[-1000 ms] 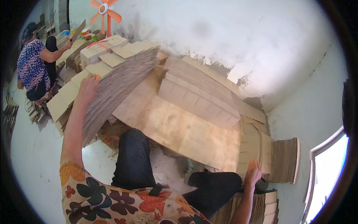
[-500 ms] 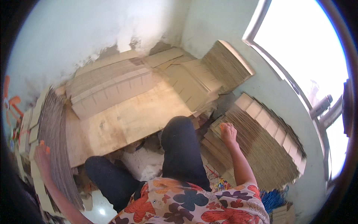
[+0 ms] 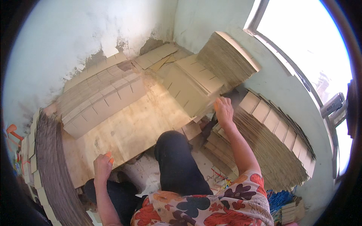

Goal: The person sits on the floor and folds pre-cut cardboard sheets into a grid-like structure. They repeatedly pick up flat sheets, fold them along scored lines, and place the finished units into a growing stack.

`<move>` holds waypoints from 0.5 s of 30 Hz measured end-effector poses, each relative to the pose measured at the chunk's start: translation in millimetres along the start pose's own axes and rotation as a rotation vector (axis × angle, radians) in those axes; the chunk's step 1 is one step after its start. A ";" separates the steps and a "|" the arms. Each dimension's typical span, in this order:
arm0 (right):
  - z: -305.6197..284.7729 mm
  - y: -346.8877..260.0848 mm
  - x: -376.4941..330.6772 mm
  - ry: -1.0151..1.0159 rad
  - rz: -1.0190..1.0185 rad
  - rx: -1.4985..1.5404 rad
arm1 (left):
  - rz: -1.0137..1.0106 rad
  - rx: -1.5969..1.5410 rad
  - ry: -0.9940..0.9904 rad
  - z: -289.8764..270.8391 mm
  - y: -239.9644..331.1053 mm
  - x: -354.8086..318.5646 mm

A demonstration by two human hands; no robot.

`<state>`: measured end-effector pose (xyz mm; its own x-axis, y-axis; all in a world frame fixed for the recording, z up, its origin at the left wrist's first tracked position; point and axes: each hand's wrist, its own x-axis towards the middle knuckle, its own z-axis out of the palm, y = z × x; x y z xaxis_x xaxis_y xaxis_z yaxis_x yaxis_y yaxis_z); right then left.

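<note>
My left hand (image 3: 102, 168) is above the near left part of a wooden board (image 3: 124, 141), its fingers curled in and orange showing at the fingertips. No piece shows in it. My right hand (image 3: 225, 112) reaches to the near right corner of a block of slotted cardboard pieces (image 3: 184, 88). Its fingers are bent, with orange at the tips; whatever lies between them is hidden. Another row of slotted cardboard pieces (image 3: 102, 107) stands at the back left of the board.
A long curved stack of cardboard (image 3: 51, 150) lies at my left, and a wide fanned stack (image 3: 260, 139) at my right. A tall leaning stack (image 3: 226, 58) stands by the wall near the window (image 3: 301, 45). Blue strings (image 3: 279, 199) lie low on the right.
My left hand has moved right, from the left stack to over the board. My right hand has gone up and forward, from the right stack to the block's corner. The view has shifted slightly.
</note>
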<state>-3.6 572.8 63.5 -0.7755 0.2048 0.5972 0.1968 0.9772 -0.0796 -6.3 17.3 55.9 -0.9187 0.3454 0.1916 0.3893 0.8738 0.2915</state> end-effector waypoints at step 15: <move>81.3 17.1 91.0 -0.185 0.043 -0.047 | -0.061 -0.039 -0.095 61.3 -15.1 30.2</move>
<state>-119.5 612.7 51.6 -0.8618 0.2575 0.4371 0.2566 0.9645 -0.0624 -44.1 35.5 -0.1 -0.9423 0.3244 0.0827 0.3328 0.8808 0.3368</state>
